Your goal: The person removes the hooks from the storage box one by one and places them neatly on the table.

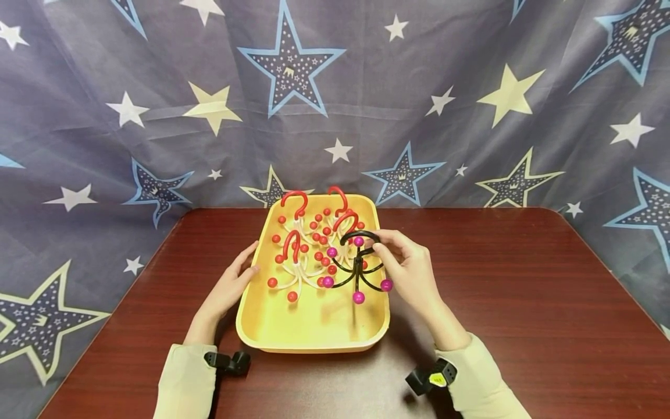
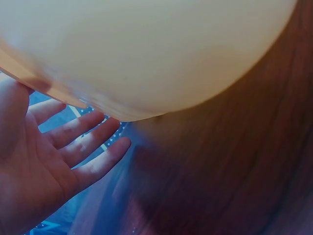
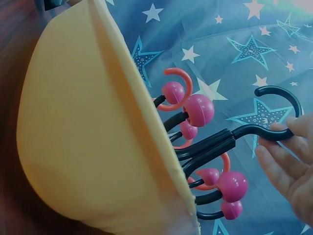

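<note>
My right hand (image 1: 410, 267) pinches the hook of a black multi-arm hanger (image 1: 358, 266) whose curved arms end in magenta balls. In the head view the hanger stands upright over the right side of a yellow tray (image 1: 309, 337). The right wrist view shows the thumb and fingers on the bend of its black hook (image 3: 261, 130), its lower arms partly hidden by the tray wall. With fingers extended, my left hand (image 1: 227, 291) touches the tray's left rim. In the left wrist view those fingers (image 2: 93, 142) spread beside the tray's side (image 2: 146, 58).
Several white hangers (image 1: 297, 270) with red hooks and red ball tips stand in the back and left of the tray. A dark reddish-brown table (image 1: 497, 291) lies beneath, and a grey star-patterned cloth (image 1: 335, 122) hangs behind it.
</note>
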The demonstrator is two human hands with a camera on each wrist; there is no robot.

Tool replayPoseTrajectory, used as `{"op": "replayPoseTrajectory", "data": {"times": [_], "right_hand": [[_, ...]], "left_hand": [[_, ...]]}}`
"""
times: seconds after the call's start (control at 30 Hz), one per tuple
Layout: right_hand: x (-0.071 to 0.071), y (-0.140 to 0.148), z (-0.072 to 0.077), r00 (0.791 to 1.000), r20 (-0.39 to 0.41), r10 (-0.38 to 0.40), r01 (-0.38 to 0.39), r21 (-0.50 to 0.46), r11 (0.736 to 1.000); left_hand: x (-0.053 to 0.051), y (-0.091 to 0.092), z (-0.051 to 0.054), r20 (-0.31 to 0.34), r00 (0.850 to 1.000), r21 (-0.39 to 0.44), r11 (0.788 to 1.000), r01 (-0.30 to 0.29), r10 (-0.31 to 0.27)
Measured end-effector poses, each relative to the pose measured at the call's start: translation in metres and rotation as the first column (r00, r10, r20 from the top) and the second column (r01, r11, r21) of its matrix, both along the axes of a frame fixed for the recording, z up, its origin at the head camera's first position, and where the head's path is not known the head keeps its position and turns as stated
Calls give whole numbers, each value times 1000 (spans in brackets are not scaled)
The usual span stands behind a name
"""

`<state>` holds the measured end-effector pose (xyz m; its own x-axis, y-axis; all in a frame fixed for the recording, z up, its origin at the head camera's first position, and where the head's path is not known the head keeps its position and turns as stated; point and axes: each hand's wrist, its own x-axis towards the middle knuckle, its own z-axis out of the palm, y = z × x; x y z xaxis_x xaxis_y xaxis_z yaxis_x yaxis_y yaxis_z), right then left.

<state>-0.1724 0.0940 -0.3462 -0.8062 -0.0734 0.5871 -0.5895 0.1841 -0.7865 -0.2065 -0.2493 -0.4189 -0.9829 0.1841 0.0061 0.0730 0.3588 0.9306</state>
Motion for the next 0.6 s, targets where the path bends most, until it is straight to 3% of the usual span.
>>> {"op": "replayPoseTrajectory", "data": {"times": [0.23, 0.6], "right_hand": [[-1, 5, 2, 999, 0, -48, 48, -8, 999], [-3, 13, 7, 999, 19, -39, 40, -75, 996]], "left_hand": [[0, 0, 0, 5, 1000, 8, 1000, -3, 3], [1, 1, 2, 4, 1000, 0, 1000, -8, 8]]}}
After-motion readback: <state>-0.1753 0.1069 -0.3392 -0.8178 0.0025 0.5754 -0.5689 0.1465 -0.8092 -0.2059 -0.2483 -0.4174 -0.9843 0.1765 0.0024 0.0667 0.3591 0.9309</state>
